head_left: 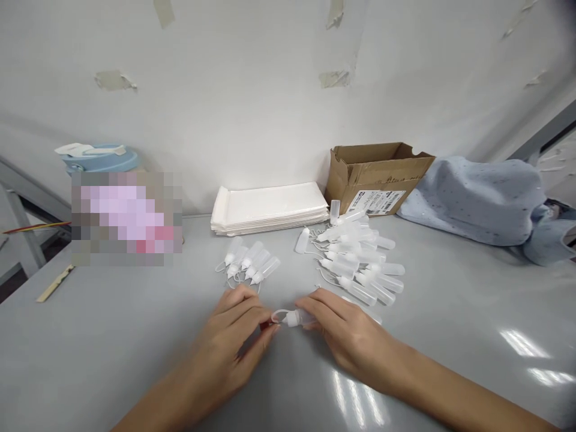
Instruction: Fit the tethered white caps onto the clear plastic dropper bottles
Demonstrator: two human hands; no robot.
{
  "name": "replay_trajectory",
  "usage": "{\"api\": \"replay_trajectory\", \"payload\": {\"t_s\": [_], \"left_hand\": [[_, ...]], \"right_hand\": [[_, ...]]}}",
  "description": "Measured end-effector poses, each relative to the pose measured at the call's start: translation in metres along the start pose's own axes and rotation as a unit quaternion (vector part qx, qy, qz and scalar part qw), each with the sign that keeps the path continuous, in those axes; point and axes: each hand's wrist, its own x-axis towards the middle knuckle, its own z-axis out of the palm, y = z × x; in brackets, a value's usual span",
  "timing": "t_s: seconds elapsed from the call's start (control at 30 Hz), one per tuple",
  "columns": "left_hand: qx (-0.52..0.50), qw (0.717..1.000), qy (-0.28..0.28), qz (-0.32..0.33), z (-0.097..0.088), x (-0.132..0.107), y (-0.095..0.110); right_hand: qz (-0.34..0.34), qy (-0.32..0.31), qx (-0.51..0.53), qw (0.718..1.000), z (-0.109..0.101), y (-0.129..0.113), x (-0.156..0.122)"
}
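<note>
A small translucent needle-tip squeeze bottle (293, 318) lies on its side just above the table, its tip pointing left. My right hand (355, 333) is closed around the bottle's body and hides most of it. At the tip, the thumb and fingers of my left hand (240, 330) are pinched together on the end of the bottle's thin tethered cap strap (282, 311); the cap itself is hidden by the fingertips. Beyond my left hand lies a small group of similar bottles (254, 261). A larger loose heap of bottles (353, 252) is spread out beyond my right hand.
A stack of white padded envelopes (270, 208) lies against the wall. Beside it stands an open cardboard box (375, 180), with a light-blue cloth (481, 198) at its right. On the left are a blue-lidded container (101, 159), a blurred patch and a cream strip (54, 284).
</note>
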Motion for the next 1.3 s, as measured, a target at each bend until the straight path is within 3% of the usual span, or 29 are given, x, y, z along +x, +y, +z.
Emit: {"api": "replay_trajectory", "payload": {"t_s": [0.2,0.5,0.83,0.97,1.2,1.3], "left_hand": [[0.033,0.999,0.022,0.002,0.0013,-0.0007,0.0001],[0.115,0.981,0.103,0.116,0.0037,-0.0002,0.0032],[0.088,0.989,0.103,0.056,-0.0016,-0.0001,0.0044],[0.082,0.99,0.092,0.071,0.0,-0.0002,0.0038],[0.144,0.976,0.122,0.112,0.0048,0.001,0.0025],[0.134,0.979,0.119,0.1,0.0037,0.0019,0.003]], "right_hand": [[0.001,0.014,0.004,1.0,0.0,-0.0007,-0.0015],[-0.014,0.0,0.008,1.0,-0.0029,-0.0032,0.0008],[-0.021,0.017,-0.018,0.999,-0.0089,-0.0003,-0.0007],[-0.032,0.037,-0.02,0.999,-0.0062,0.0003,0.0013],[-0.054,0.061,-0.037,0.996,-0.0019,0.0008,0.0],[-0.057,0.067,-0.036,0.995,-0.0023,0.0011,-0.0009]]}}
